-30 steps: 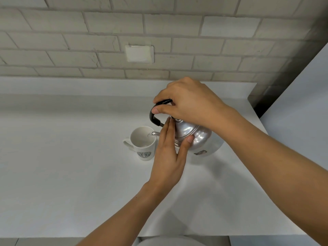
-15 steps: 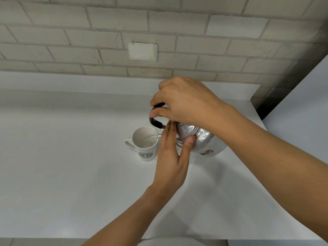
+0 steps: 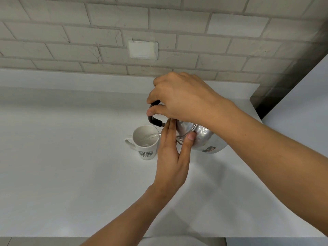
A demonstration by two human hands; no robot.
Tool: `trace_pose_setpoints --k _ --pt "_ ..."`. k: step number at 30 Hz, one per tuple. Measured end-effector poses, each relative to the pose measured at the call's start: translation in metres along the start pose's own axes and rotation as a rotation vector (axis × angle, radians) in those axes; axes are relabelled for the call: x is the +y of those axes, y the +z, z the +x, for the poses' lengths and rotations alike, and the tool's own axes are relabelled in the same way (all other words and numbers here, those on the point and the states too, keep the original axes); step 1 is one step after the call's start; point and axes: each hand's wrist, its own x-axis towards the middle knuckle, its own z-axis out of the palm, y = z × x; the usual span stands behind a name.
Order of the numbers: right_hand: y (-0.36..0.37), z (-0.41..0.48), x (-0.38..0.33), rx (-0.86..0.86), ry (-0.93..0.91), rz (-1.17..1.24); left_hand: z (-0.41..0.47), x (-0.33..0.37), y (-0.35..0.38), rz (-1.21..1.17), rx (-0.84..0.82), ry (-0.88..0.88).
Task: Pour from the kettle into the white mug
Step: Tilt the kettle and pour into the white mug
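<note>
A shiny metal kettle (image 3: 204,137) with a black handle is tilted to the left over a white mug (image 3: 144,139) with a green logo, which stands on the white counter (image 3: 71,157). A thin stream of water runs from the spout into the mug. My right hand (image 3: 182,98) grips the black handle from above. My left hand (image 3: 173,153) lies flat against the kettle's lid, fingers straight and thumb pressed on the rim. The spout is mostly hidden behind my left fingers.
A pale brick wall (image 3: 88,36) with a white cover plate (image 3: 142,49) rises behind the counter. A white cabinet side (image 3: 301,96) stands at the right, with a dark gap beside it. The counter's front edge runs along the bottom.
The kettle has tipped further to the left and water now streams into the mug. Both hands kept their hold while the view drew slightly closer.
</note>
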Motion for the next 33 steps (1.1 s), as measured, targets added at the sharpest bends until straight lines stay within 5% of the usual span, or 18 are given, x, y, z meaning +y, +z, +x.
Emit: trace_pose_setpoints --k 33 --pt "-0.007 0.013 -0.010 -0.056 0.018 -0.123 0.000 0.002 -0.001 -0.021 0.031 0.002"
